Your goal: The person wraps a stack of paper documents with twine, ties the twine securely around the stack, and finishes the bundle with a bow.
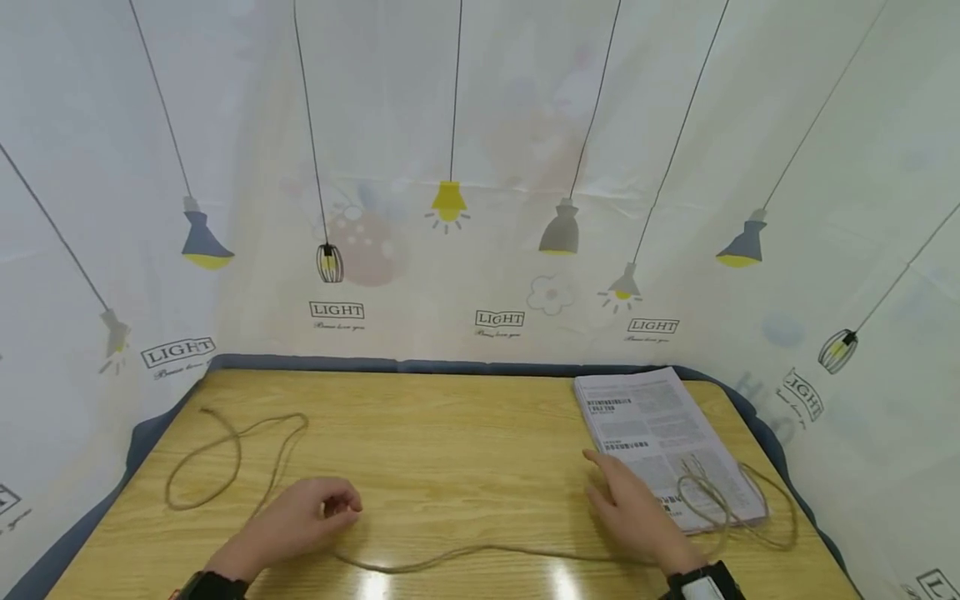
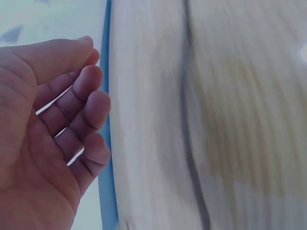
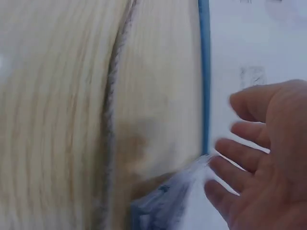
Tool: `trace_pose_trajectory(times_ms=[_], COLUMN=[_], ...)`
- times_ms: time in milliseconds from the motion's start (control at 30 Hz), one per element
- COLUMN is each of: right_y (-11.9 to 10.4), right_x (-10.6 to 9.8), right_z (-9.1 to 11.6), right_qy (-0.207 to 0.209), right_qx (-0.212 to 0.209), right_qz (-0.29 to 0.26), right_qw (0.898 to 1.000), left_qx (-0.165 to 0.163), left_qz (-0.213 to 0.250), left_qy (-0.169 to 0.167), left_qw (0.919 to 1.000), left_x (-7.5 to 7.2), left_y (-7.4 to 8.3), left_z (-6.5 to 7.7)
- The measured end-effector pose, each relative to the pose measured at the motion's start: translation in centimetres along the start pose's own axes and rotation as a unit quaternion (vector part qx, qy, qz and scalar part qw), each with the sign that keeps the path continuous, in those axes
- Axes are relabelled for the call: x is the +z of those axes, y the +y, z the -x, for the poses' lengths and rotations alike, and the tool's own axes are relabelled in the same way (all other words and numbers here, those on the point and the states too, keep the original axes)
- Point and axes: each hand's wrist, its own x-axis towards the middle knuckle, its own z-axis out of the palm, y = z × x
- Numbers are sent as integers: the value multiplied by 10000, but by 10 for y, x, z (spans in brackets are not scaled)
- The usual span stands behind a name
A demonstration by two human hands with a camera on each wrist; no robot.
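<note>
A thin tan rope point(image 1: 480, 547) runs across the front of the wooden table, passing behind or under both hands in the head view. Its left end forms a loose loop near the table's left side; the right end lies coiled over a stack of printed paper point(image 1: 637, 417). My left hand point(image 1: 303, 517) hovers over the left part with fingers loosely bent and nothing in them; in the left wrist view the rope point(image 2: 187, 120) lies apart from it. Beside the stack's left edge, my right hand point(image 1: 633, 508) has its fingers spread and relaxed, holding nothing.
The wooden table point(image 1: 435, 450) has a blue-grey padded edge point(image 1: 480, 367) along its back and sides. Behind it hangs a pale cloth point(image 1: 420, 125) printed with lamps. Dark bands point(image 1: 213, 586) sit on both wrists.
</note>
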Motion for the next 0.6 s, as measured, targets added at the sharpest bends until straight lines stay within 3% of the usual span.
trace_pose_trajectory(times_ms=[200,300,433,600], right_y=[30,44,64,86], right_x=[-6,-15,-24,-41], right_z=[-8,-5,0,5], right_qy=[-16,28,190,258], right_qx=[253,538,1050,1679], right_qz=[73,451,1177,1391], right_qw=[9997,9975,9873,9756], left_qx=[361,547,690,688], left_qz=[133,109,230,813], left_qy=[-394,-500,-613,-829], left_qw=[9985,9972,9955,9909], left_x=[24,37,58,98], left_y=[27,44,69,100], left_z=[-42,-66,-96,-132])
